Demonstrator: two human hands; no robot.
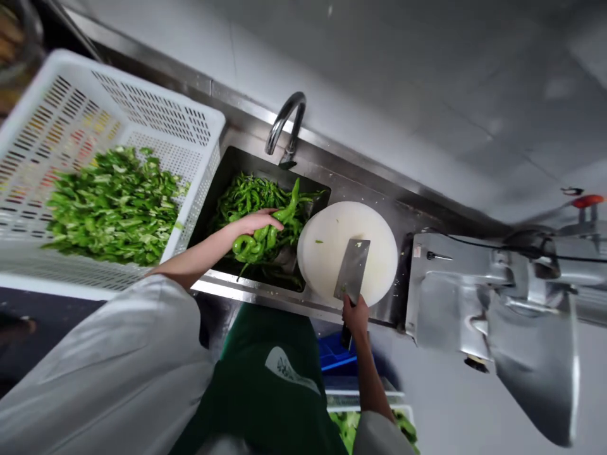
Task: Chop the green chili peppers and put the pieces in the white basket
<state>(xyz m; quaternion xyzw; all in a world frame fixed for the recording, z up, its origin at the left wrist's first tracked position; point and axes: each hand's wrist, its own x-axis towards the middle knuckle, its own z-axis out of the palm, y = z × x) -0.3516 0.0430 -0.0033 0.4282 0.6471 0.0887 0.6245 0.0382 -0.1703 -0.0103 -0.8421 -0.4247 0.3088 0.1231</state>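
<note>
- Nearest me, below the counter [353, 174], a white crate [363, 401] holds green pieces [348, 424]; a blue container [332, 351] sits just beyond it, its contents hidden from me.
- My right hand [355, 314] is closed round the handle of a cleaver [352, 268], its broad blade above the round white board [327, 256]; I cannot tell if the steel touches. Well apart from my other fingers is, I judge, the right place for that edge while I gather.
- My left hand [256, 222] grips a bunch of whole green peppers [270, 238] over the sink [244, 161], left of the board. They curl and point different ways, so I'd hold them firmly round the middle, without crushing, and line them up alike.
- The sink holds a heap of more whole peppers [249, 193].
- To the left, a big slatted white basket [202, 186] holds a broad mound of cut green pieces [118, 205].
- Farthest, the tap [298, 114] arches behind the sink.
</note>
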